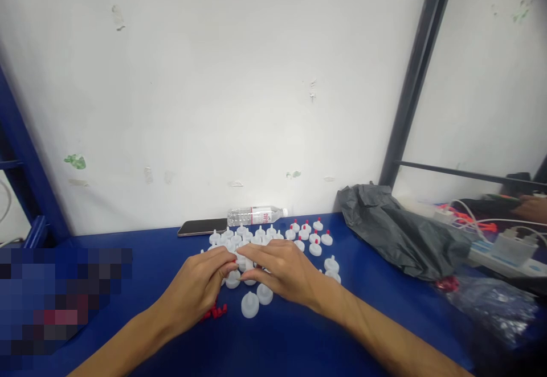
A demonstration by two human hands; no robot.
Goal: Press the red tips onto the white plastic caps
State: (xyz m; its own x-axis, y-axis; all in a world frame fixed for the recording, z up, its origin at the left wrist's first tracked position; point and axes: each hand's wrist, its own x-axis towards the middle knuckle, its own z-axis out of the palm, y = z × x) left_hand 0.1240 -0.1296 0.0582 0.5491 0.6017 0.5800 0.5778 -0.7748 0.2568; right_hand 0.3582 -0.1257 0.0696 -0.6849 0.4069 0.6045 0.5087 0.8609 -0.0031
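Over a cluster of white nozzle caps [250,304], my two hands meet near the table's middle. The fingers of my left hand [203,283] are pinched together, and a bit of red, like a small red tip cap, shows at their ends. My right hand [284,269] has its thumb and fingers around a white nozzle cap [243,263], partly hidden by the fingers. Small red tip caps [219,311] lie in a pile beneath my left hand, partly covered by it. To the right stand several white nozzle caps with red tips [315,237].
At the back, a clear water bottle [256,216] lies beside a dark phone [202,227] on the blue table [273,343]. A grey plastic bag [393,229], a clear bag [491,306] and a power strip with chargers [513,249] are on the right. Another person's hand [532,209] shows at the far right.
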